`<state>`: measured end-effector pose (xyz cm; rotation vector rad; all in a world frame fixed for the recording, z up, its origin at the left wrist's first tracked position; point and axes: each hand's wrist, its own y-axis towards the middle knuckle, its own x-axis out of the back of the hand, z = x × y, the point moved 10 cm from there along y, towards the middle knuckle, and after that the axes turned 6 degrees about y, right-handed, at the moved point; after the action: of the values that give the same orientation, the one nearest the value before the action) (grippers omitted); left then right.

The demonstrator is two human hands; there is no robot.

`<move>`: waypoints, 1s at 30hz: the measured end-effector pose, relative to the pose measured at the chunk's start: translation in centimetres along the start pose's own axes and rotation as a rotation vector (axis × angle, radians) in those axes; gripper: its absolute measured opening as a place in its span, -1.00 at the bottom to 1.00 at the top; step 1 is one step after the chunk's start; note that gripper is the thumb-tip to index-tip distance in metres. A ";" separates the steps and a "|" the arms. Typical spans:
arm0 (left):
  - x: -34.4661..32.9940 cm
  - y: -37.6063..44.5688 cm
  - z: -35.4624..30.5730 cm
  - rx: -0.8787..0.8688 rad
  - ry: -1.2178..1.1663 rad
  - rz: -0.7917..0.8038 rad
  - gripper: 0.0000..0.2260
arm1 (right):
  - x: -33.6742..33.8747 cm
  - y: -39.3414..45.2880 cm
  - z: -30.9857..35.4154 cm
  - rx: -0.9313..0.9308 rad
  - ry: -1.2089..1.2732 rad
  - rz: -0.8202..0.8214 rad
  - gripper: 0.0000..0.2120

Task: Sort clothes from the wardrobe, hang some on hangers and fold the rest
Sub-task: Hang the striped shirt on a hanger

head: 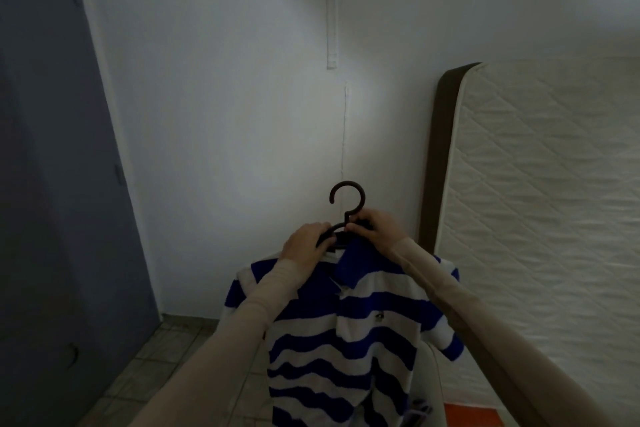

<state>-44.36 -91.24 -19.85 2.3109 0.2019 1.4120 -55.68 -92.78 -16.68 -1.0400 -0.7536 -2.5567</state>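
Observation:
A blue and white striped polo shirt (349, 333) hangs on a dark hanger (347, 198) held up in front of me, its hook pointing up. My left hand (306, 241) grips the hanger's left shoulder at the shirt's neck. My right hand (375, 225) grips the hanger just under the hook, beside the blue collar. Both arms wear beige sleeves.
A white wall (242, 97) faces me. A blue-grey door or wardrobe panel (52, 184) stands at the left. A quilted mattress (540, 201) leans upright at the right. Tiled floor (166, 357) shows below, with something orange (471, 418) at the bottom right.

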 end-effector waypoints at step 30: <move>2.0 -1.7 3.9 0.406 0.029 -0.147 -0.79 | -4.0 -3.6 -9.2 -0.878 0.889 -0.221 -0.66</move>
<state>-39.84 -90.12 -20.48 2.5272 0.7111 1.4348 -59.61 -94.73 -26.43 0.1495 0.5517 -3.1263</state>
